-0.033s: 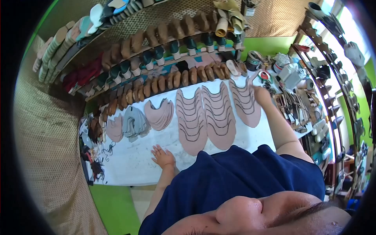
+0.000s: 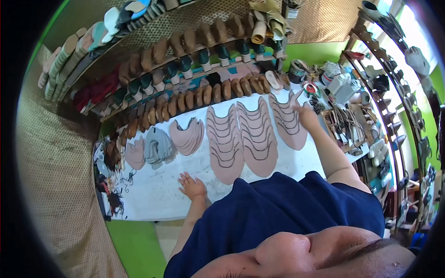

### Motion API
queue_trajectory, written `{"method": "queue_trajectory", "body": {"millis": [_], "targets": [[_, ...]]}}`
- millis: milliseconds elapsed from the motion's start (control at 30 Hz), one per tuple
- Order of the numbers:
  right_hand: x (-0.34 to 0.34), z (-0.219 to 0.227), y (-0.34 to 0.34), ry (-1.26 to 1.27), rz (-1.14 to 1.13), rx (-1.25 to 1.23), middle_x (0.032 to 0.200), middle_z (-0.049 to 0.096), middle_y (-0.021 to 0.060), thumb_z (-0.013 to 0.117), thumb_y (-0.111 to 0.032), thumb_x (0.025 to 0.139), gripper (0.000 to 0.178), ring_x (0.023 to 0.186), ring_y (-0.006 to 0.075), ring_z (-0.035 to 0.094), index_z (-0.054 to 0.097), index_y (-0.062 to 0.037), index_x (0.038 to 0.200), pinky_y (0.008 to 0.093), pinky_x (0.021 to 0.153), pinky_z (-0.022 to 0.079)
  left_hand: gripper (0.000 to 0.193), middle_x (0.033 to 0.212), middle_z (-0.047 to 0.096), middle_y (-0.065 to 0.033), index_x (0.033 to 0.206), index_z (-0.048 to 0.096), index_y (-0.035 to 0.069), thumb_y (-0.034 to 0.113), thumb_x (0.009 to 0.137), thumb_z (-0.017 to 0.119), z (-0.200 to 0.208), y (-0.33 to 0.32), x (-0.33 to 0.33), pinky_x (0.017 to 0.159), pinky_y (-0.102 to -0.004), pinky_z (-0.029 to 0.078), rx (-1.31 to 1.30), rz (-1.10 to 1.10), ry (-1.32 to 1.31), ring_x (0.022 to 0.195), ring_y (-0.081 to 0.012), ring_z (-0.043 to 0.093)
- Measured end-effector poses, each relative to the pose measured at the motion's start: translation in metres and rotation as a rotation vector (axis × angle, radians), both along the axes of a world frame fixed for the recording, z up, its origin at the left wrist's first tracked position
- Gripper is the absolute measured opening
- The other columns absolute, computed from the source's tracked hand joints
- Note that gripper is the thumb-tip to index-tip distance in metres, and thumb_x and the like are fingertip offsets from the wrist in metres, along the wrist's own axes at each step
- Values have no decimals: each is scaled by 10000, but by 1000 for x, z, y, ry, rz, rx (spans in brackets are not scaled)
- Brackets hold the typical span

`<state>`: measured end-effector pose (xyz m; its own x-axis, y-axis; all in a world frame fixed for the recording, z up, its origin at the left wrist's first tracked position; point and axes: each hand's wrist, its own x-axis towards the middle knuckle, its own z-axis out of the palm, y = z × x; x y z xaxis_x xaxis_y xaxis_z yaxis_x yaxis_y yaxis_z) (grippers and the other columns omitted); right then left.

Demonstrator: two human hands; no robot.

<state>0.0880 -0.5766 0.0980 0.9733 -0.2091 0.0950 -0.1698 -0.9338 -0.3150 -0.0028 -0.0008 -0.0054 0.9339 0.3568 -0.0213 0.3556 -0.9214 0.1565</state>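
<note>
I see my right hand (image 2: 307, 116) now further left at the rightmost pink stack (image 2: 294, 138), seemingly the work's focus; its grip I can't tell; left hand (image 2: 192, 187) spread, empty.

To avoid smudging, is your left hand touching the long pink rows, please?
Apart: the head view shows white tabletop between the left hand and long pink rows.

pink pieces (image 2: 226, 170) overlapped, partly hidden, blue item (image 2: 145, 11) cut off above; grip of right hand (image 2: 308, 116) too small to tell
</note>
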Motion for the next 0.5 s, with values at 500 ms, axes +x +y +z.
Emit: {"method": "queue_trajectory", "body": {"millis": [500], "targets": [[-150,-97,19,24,362,-220,1440,539,74,449,-121,922,475,1336,273,497,559,-232,1371,468,1132,359,689,1649,175,-119,1569,240,122,352,956,454,5,-4,-1,1172,-625,121,11,6,44,1518,-359,130]]}}
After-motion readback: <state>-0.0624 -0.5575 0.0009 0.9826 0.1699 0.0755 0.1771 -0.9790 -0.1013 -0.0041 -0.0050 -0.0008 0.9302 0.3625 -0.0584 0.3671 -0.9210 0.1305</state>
